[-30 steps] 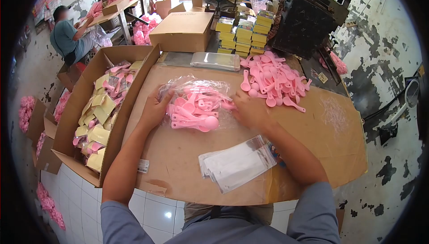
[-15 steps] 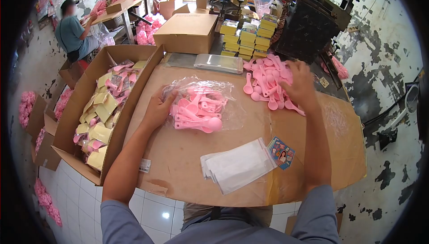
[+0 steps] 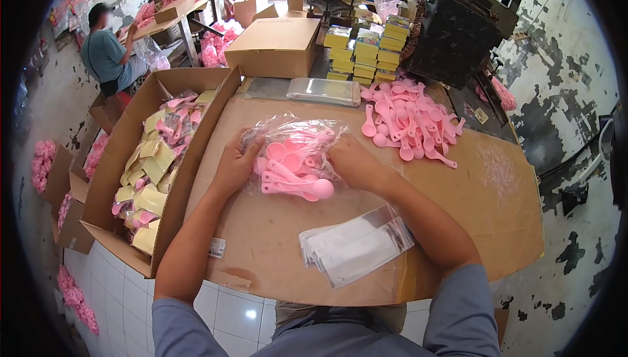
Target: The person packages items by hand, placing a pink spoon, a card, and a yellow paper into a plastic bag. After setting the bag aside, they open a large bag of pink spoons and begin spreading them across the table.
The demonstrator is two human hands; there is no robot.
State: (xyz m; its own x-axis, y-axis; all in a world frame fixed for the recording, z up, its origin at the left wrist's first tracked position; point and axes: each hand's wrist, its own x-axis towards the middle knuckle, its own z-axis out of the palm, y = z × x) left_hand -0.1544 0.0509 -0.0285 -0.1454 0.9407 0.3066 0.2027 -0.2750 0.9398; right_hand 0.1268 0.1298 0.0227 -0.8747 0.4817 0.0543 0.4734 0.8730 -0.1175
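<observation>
A clear plastic bag (image 3: 278, 123) of pink measuring spoons (image 3: 292, 161) lies on the cardboard-covered table. My left hand (image 3: 237, 166) grips its left side, thumb toward the spoons. Curled fingers of my right hand (image 3: 356, 163) hold the bag's right edge. Several spoons stick out at the bag's near side. Beyond my right hand is a loose heap of pink spoons (image 3: 412, 118). Closer to my body lie flat clear plastic sleeves (image 3: 356, 246), partly under my right forearm.
On the left stands an open carton (image 3: 196, 180) full of packed spoons and yellowish cards. A closed carton (image 3: 271, 46), a stack of clear sleeves (image 3: 324, 91) and piles of yellow-edged cards (image 3: 366, 50) line the back. A person (image 3: 108, 53) sits at another table.
My right hand has left the spoon heap and moved left to the bag's right edge. The heap has spread nearer. The colourful cards beside the sleeves no longer show.
</observation>
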